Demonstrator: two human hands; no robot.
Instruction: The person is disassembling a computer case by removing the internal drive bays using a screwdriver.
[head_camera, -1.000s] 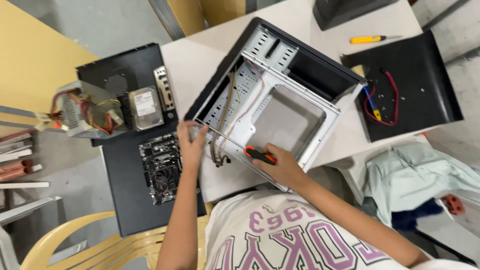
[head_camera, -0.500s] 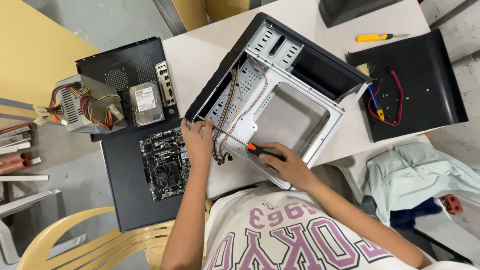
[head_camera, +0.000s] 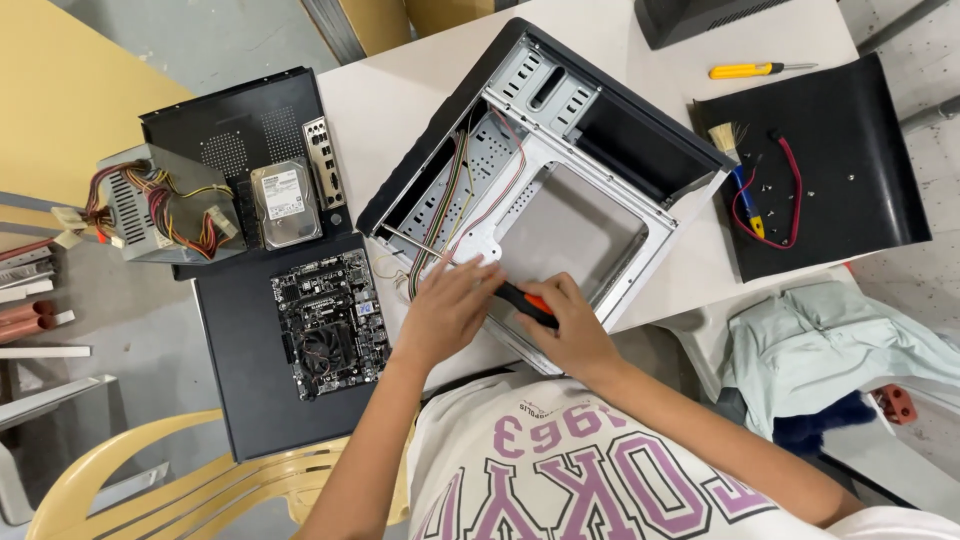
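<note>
At the far left, a power supply (head_camera: 150, 205) trailing coloured cables sits beside a hard drive (head_camera: 285, 203) on a perforated black side panel (head_camera: 235, 125), and a bare motherboard (head_camera: 330, 320) lies on a second black panel (head_camera: 250, 400) just below. None of these has shifted in the last second.

We see the change at the centre. Our left hand (head_camera: 445, 310), which 1 second ago rested out at the near-left edge of the open computer case (head_camera: 545, 170), has slid right and now closes loosely over the shaft of the screwdriver (head_camera: 520, 300), fingers curled narrow around the metal near the tip. Our right hand (head_camera: 570, 325) has stayed wrapped tight on the black-and-orange handle. The 2 hands have drawn together until they nearly touch, the tool pinned between them against the case's lower metal rail, next to the bundle of thin front-panel wires (head_camera: 440, 220). We judge that the left hand now steadies the tip while the right turns, so work on a fastener at that rail appears to be underway; the screw itself is hidden under the fingers.

To the right, a yellow screwdriver (head_camera: 755, 70) lies on the white table (head_camera: 400, 90), and a small brush (head_camera: 735, 165) and a red cable (head_camera: 790, 200) rest on a third black panel (head_camera: 850, 150), well apart from both hands and unmoved.
</note>
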